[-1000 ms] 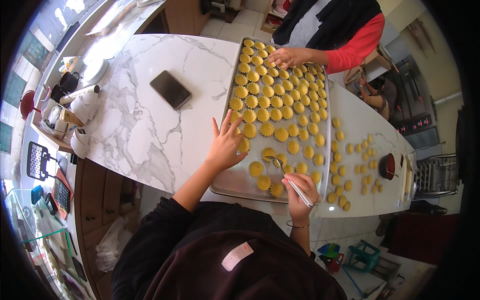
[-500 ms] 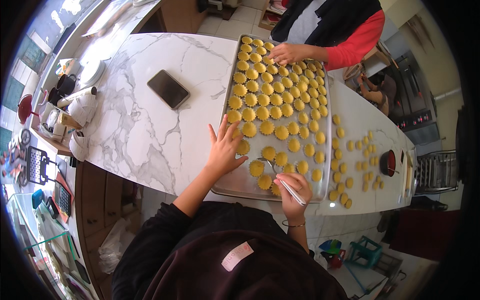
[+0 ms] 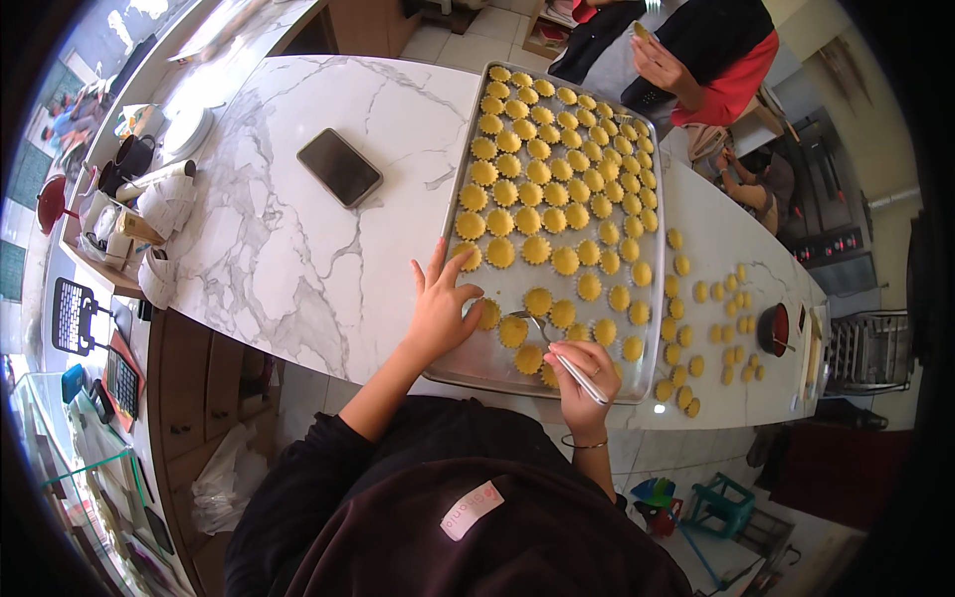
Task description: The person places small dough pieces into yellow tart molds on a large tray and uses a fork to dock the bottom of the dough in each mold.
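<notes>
A large metal tray [image 3: 453,370] holds rows of small yellow fluted tart shells [image 3: 535,249]. My left hand [image 3: 438,310] is over the tray's left edge, its fingers apart. One fingertip touches a shell [image 3: 466,256] at the edge, and the thumb is close to another shell [image 3: 486,314]. Near the tray's front side, my right hand [image 3: 587,378] grips a fork [image 3: 575,376] by its pale handle. The fork's tines are beside a shell [image 3: 513,331] in the near rows.
A phone [image 3: 339,168] lies on the marble counter [image 3: 269,199] left of the tray. Loose round yellow pieces [image 3: 680,333] and a dark bowl with red inside [image 3: 773,328] are to the right. Across the tray, another person's hand [image 3: 665,70] holds up a shell [image 3: 640,31].
The other person's hand has risen from the far part of the tray, holding a shell. My left hand's fingers have bent a little; my right hand stays almost still with the fork.
</notes>
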Tool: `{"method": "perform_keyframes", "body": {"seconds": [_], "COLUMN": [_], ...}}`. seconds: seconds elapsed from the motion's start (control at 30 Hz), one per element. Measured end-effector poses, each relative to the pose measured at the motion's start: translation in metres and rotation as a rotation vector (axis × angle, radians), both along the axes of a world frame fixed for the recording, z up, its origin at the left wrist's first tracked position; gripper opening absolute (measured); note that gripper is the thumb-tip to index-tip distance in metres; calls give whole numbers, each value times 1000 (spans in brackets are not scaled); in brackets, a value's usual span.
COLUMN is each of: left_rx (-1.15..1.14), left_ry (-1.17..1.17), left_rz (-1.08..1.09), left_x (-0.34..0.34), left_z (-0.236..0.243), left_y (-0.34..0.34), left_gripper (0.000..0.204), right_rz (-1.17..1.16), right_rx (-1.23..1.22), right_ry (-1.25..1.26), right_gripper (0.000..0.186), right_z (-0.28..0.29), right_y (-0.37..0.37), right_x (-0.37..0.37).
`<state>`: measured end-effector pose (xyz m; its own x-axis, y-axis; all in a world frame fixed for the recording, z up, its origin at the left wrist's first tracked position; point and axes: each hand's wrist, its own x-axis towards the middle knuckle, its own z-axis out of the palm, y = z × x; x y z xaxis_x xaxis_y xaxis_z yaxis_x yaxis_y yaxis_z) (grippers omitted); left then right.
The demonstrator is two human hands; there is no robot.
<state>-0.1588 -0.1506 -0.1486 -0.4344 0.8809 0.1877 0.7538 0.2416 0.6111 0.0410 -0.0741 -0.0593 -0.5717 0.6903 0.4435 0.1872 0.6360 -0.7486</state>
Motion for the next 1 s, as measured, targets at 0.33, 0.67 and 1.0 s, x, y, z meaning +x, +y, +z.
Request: {"method": "perform_keyframes", "body": {"seconds": [0.33, 0.67, 1.0], "left_rx": [-82, -122, -47], "left_ry": [-63, -85, -25], "left_rz": [44, 94, -2], "left_x": [-2, -2, -2], "left_z": [2, 5, 9], "left_y": [11, 13, -14], "left_gripper": [5, 5, 38], "right_rz": [-12, -24, -22], "right_rx": [31, 17, 0], "right_ry": [-6, -10, 18], "right_gripper": [18, 19, 21], "right_z": [-1, -3, -6], "right_y": [2, 0, -1], "right_x": [2, 3, -4]}}
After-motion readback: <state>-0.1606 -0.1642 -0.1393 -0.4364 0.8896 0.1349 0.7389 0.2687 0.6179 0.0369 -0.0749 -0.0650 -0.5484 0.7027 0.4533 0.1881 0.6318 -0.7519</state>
